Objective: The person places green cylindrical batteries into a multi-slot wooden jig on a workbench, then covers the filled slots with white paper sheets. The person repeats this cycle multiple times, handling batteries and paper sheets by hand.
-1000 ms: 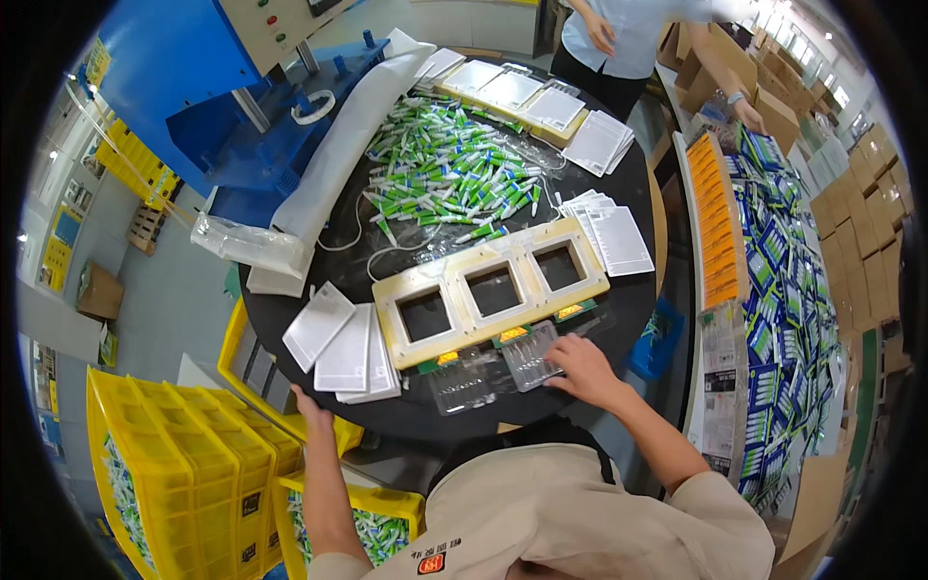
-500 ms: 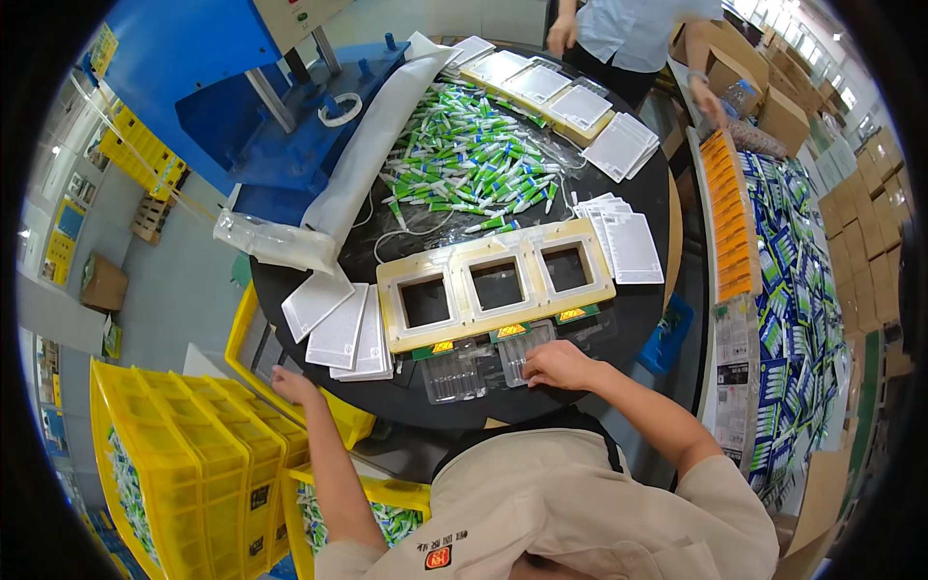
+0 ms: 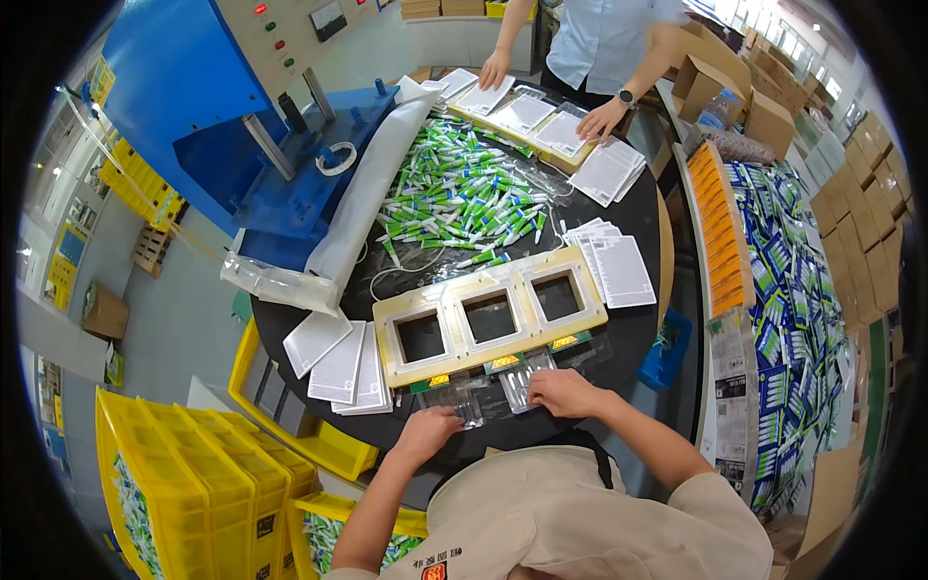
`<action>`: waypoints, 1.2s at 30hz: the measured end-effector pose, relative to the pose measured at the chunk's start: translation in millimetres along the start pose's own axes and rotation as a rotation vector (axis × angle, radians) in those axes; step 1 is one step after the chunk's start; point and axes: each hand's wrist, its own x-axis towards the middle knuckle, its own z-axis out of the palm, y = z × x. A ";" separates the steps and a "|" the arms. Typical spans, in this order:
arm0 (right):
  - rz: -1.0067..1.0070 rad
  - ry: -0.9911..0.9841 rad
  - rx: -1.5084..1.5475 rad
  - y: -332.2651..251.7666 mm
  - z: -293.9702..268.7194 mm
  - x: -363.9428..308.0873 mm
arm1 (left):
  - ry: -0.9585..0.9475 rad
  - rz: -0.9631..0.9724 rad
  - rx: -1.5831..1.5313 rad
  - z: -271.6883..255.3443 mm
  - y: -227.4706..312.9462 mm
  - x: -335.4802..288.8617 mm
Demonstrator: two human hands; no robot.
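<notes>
My left hand is closed at the lower edge of a clear plastic blister. My right hand pinches a second clear blister beside it. Both blisters have green-and-yellow card headers and lie at the near edge of the round black table. Just beyond stands a cream-yellow frame with three square windows. White-backed cards are fanned out left of the frame, and more cards lie to its right. Past it is a heap of green-and-white tubes.
Across the table a co-worker has both hands on cards over a second frame. A blue press stands at left. Yellow crates are at lower left. Packed blister cards cover a right-hand bench.
My left hand has come from beyond the table's left edge to the left blister. My right hand stays at the middle blister. The co-worker's hands have moved onto the far frame.
</notes>
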 end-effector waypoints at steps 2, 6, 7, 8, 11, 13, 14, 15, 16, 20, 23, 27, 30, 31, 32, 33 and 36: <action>-0.059 0.068 -0.195 -5.7 9.0 -7.4 | -0.030 0.006 0.046 -0.2 1.8 -0.7; -0.081 0.267 -0.177 -13.7 13.8 -15.7 | 0.097 -0.055 0.108 -3.0 17.7 -10.8; -0.079 0.273 -0.169 -17.1 9.9 -17.9 | 0.235 -0.057 0.077 -5.0 22.7 -14.6; -0.043 0.247 -0.167 -21.4 3.8 -21.4 | 0.327 -0.052 0.078 -8.2 26.4 -18.5; -0.018 0.308 -0.115 -43.8 -21.8 -32.0 | 0.455 -0.185 -0.107 -25.6 42.5 -32.5; 0.047 0.284 -0.085 -60.3 -43.8 -40.4 | 0.530 -0.234 -0.233 -47.2 52.4 -42.4; 0.021 0.358 -0.044 -63.6 -53.6 -36.4 | 0.590 -0.258 -0.293 -59.8 54.6 -43.7; -0.019 0.437 -0.001 -64.4 -62.1 -31.4 | 0.654 -0.273 -0.363 -72.1 57.1 -45.5; -0.047 0.503 0.048 -63.3 -67.8 -25.5 | 0.719 -0.271 -0.430 -83.7 59.3 -47.6; -0.163 0.738 -0.130 -22.5 -50.0 58.5 | 0.832 -0.298 -0.179 -107.4 33.0 -15.4; -0.140 0.653 -0.143 7.1 -22.0 98.0 | 0.700 -0.180 0.089 -94.7 -1.9 29.7; -0.080 0.492 -0.055 21.0 -11.7 100.4 | 0.504 -0.211 0.064 -66.0 -36.7 59.5; -0.073 0.529 0.014 11.4 -24.2 95.5 | 0.417 -0.381 -0.175 -54.9 -49.8 59.2; -0.060 0.582 0.058 5.6 -29.7 96.0 | 0.457 -0.350 -0.280 -55.6 -53.2 58.5; -0.075 0.608 0.064 -1.4 -35.1 98.3 | 0.499 -0.319 -0.385 -58.6 -56.0 57.6; -0.072 0.648 0.089 -10.9 -37.8 102.7 | 0.551 -0.270 -0.487 -62.3 -56.9 55.7; -0.096 0.768 0.110 -37.0 -52.1 110.6 | 0.850 -0.336 -0.576 -81.0 -50.1 42.9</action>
